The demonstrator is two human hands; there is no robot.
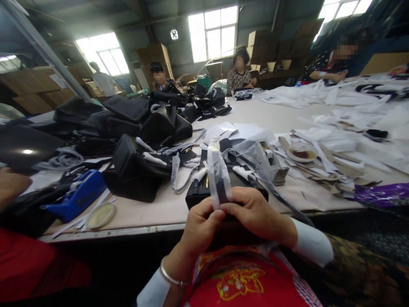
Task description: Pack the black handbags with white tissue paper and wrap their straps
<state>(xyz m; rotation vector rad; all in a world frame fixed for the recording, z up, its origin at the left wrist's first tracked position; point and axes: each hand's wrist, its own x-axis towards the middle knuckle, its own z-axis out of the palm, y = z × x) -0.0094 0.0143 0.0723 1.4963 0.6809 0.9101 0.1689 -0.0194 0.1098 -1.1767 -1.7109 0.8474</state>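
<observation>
Both my hands meet at the table's front edge on a black strap wrapped in clear plastic (219, 175). My left hand (200, 226) pinches its lower left side between thumb and fingers. From the right, my right hand (255, 211) grips the same lower end, thumb against the plastic. The wrapped strap stands up from my fingers, its top leaning away from me. Right behind it sits a black bag (196, 189), partly hidden by my hands, with white-wrapped handle parts and a gold-coloured fitting. A second plastic-wrapped strap (262, 170) trails over the bag's right side.
Another black bag (134, 170) and a blue tape dispenser (79, 194) lie to the left, near a tape roll (100, 214). A grey dispenser (276, 168), a bowl (302, 152) and cardboard scraps are at right. A person's arm (12, 185) shows at far left; several people sit or stand beyond.
</observation>
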